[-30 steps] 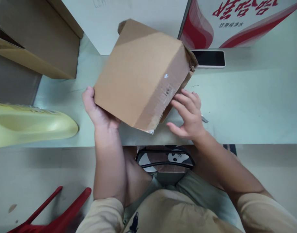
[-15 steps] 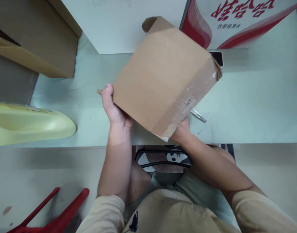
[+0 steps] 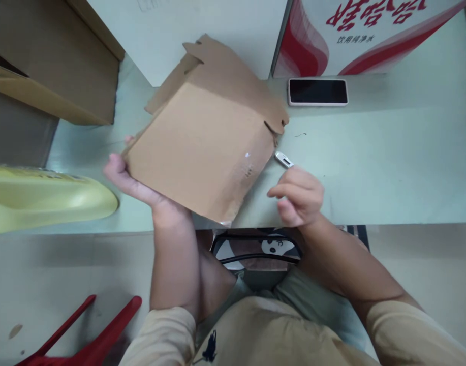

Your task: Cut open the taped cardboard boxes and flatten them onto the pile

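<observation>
A brown cardboard box with its flaps folded out at the far end is held tilted over the table's near edge. Its left edge and underside rest in my left hand, thumb showing at the corner and the other fingers mostly hidden beneath. Clear tape and a label scrap run along its right side. Apart from the box, to its right, my right hand is curled in a loose fist with nothing visible in it. A small white and silver tool, perhaps a utility knife, lies just beyond, partly covered by that hand.
A phone lies at the back, before a red and white carton and a white box. A larger cardboard box and a pale yellow bottle stand left. A red stool is on the floor.
The cardboard box has swung left and turned, bringing its open flaps into view. My right hand has come off it and moved slightly right. The phone is now uncovered.
</observation>
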Demonstrator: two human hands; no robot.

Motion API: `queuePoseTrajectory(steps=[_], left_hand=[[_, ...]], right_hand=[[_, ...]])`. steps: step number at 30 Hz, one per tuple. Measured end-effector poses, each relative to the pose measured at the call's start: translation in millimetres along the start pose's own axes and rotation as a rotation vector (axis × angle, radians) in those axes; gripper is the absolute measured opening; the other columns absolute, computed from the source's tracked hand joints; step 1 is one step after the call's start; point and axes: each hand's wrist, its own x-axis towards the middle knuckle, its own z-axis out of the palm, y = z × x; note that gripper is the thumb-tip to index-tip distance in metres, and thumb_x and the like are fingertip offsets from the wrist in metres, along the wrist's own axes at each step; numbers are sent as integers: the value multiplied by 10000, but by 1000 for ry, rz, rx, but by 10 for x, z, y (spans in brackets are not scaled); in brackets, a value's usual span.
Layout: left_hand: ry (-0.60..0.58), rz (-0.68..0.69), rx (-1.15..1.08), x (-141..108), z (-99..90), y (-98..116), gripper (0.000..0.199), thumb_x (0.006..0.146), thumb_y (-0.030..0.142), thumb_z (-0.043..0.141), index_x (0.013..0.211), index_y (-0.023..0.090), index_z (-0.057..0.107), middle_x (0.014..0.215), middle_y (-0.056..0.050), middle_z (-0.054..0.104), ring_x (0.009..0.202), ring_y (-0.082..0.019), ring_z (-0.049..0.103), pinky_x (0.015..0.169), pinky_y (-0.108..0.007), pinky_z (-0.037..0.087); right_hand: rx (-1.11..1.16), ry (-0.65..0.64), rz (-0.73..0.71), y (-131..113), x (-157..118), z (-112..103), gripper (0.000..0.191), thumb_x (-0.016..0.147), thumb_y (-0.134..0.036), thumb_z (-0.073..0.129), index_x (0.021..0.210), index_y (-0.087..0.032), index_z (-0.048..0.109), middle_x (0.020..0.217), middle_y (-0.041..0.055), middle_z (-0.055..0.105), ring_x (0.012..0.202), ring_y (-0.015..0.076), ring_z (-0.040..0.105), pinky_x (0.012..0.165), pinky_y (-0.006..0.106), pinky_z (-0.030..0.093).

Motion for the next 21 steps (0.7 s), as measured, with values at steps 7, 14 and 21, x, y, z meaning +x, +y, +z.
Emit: queuePoseTrajectory(steps=[7, 14, 21], left_hand=[[-281, -94, -62, 7, -70, 99, 508, 592, 301, 532, 1026, 240, 787, 1041, 25, 815, 1214, -228, 656, 1081, -340, 564], [-239, -272, 34, -50, -13, 156, 703, 521, 335, 489, 1156, 226, 771, 1019, 58, 836, 1315, -269, 608, 1264, -379, 404], [-193, -268, 21, -161, -48, 92, 535, 888, 672, 482, 1149, 270, 720, 1041, -25, 813, 1568, -248, 452, 1325, -384, 339]], right_hand=[[-332, 368, 403, 399, 82, -481, 109, 981, -333, 586, 974, -246, 650, 936, 76, 649, 907, 251, 674, 843, 438, 530], [156, 99, 952, 590, 195, -880, 462, 785, -591, 813, 1112, -294, 676, 1217, 98, 767, 1216, 324, 718, 1068, 512, 563], [488, 1, 1209, 433, 215, -779, 579, 643, -726, 908, 983, -293, 730, 1036, 46, 825, 1072, 324, 789, 890, 481, 669]])
